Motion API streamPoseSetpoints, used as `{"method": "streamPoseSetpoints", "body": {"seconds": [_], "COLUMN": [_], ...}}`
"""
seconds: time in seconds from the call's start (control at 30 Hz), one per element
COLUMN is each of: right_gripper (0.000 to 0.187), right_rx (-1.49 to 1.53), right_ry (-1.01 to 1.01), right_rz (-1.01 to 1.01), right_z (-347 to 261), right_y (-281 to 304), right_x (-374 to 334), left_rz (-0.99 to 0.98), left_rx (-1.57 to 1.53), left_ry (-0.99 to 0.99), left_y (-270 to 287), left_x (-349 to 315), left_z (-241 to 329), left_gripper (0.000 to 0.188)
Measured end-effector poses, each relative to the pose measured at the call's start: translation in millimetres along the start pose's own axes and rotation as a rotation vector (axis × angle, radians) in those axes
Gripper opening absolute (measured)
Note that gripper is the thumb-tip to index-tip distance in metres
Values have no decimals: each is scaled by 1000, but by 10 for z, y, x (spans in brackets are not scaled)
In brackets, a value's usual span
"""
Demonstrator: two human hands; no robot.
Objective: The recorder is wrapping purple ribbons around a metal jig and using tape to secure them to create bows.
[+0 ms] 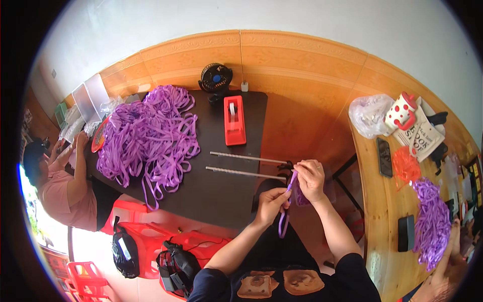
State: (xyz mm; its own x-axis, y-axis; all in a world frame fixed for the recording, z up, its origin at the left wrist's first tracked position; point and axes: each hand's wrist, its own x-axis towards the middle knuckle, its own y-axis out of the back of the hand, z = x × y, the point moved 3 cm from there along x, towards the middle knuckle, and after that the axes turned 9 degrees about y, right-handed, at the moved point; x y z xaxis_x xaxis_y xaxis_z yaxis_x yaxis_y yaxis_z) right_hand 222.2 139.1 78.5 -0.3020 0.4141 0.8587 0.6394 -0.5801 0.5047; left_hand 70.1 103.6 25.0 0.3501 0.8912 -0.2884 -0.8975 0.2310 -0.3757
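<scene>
Person's L hand [274,202] pinches a purple strap [283,227] betw. thumb & fingers; R hand [309,177], approx. 2 o'clock from L, has thumb & fingertips pressed tog. on the strap's upper part. Strap is thus in both hands, over the gap betw. tables; its loop hangs at approx. 5–6 o'clock below L. Two metal rods [245,172] lie approx. 10 o'clock from the hands, ends poking past the edge of the dark table [211,201], v. near R fingers. To do it well, I'd say: keep the short span betw. hands flat & taut, w/ no twist; hold firm w/ L & make small adj. w/ R; pinch near the strap edges so the layers line up; let the loop hang free & clear of rod ends, as it could prob. snag there. Big purple pile [146,136] sits at approx. 10 o'clock, red tape dispenser [235,136] at 11, a 2nd purple bundle [431,224] betw. 3 & 4 on the wooden table [380,221]. Strap looks soft & thin, so light but steady pressure shd. do.
</scene>
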Motion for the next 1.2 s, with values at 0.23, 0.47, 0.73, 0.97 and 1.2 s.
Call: {"method": "streamPoseSetpoints", "body": {"seconds": [0.23,0.47,0.73,0.97,1.2], "right_gripper": [20,19,17,7,6], "right_rx": [192,342,402,593,796], "right_ry": [-11,-20,-120,-327,-776], "right_rz": [82,52,-23,-176,-170], "right_z": [285,343,251,-75,-587], "right_y": [-446,-813,-1032,-916,-663], "right_x": [340,471,209,-193,-568], "left_rz": [132,277,319,244,112], "left_rx": [-199,-172,-324,-264,-167], "left_ry": [-236,-350,-226,-65,61], "left_y": [208,240,238,138,112], "left_x": [350,460,441,-15,-710], "left_z": [-18,-9,-30,-166,-273], "left_gripper": [16,14,13,14,11]}}
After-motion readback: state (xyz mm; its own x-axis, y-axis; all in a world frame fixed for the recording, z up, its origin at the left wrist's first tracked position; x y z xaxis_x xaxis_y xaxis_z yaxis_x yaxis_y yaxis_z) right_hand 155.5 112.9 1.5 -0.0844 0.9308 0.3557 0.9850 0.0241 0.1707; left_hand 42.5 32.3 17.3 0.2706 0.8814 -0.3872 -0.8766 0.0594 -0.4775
